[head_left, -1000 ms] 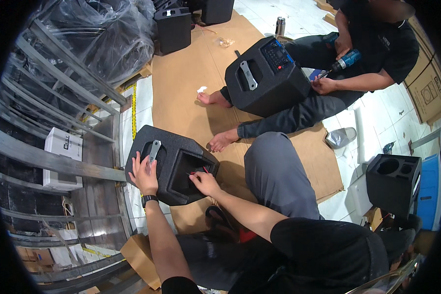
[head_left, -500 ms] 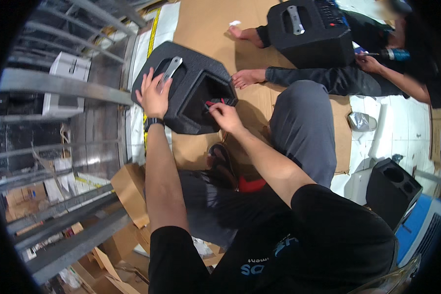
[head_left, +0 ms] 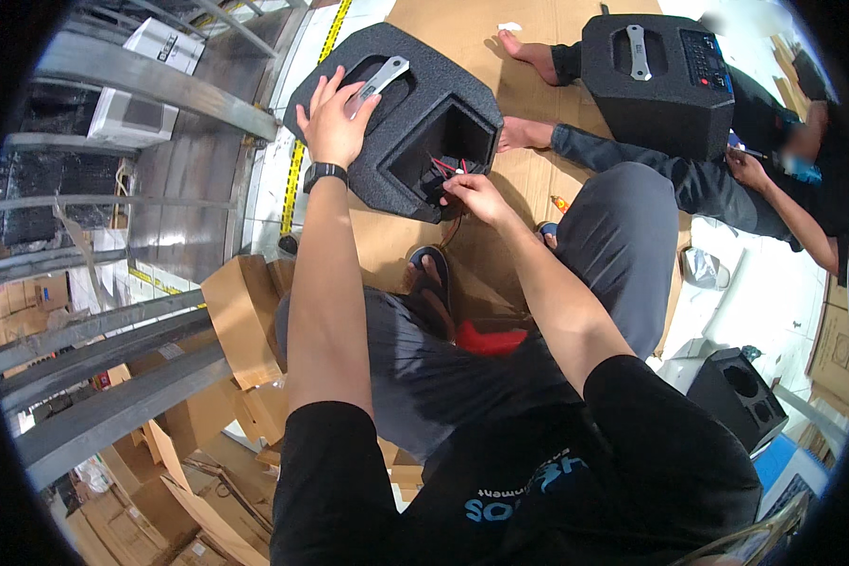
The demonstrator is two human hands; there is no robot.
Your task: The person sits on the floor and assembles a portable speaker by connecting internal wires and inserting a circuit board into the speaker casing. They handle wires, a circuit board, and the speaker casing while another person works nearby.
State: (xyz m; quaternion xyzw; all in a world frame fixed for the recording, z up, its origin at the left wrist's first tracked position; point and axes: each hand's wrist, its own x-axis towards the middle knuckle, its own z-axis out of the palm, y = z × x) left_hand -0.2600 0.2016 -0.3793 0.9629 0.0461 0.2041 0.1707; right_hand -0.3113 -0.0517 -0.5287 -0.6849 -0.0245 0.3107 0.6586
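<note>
Blue lettering point(head_left: 489, 510) on a black shirt point(head_left: 575, 439), dark lettering point(head_left: 167, 49) on a white box point(head_left: 183, 53)

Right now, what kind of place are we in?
Probably a workshop where speakers are put together: there's a black speaker cabinet with red wires in its opening, another speaker nearby, and cardboard boxes around.

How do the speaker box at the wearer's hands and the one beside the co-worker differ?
The near box has an open cavity with red wires; the far box carries a control panel.
The left hand lies at the near box's handle; the far box's handle has no hand on it.
Both are black with a grey handle.
</note>
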